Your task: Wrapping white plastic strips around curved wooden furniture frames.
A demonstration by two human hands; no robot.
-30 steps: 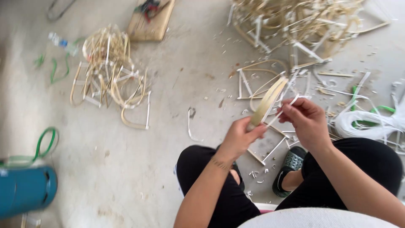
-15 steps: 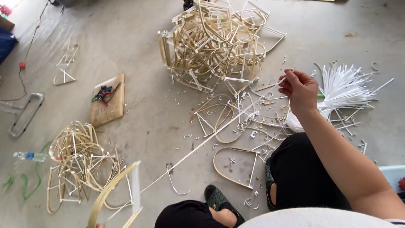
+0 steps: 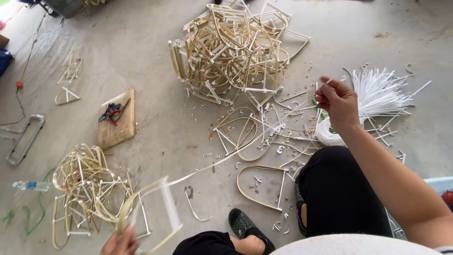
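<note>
Both hands are spread wide — the right hand pinches a white strip stretched taut to the bent cane frame gripped by the left hand — above floor scraps and a frame pile.

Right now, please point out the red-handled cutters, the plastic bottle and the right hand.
red-handled cutters [image 3: 111, 113], head view, on the handles.
plastic bottle [image 3: 30, 186], head view, on its body.
right hand [image 3: 337, 101], head view, on its back.

Two heaps of bamboo frames, one wooden board, one plastic bottle, one sandal.
</note>
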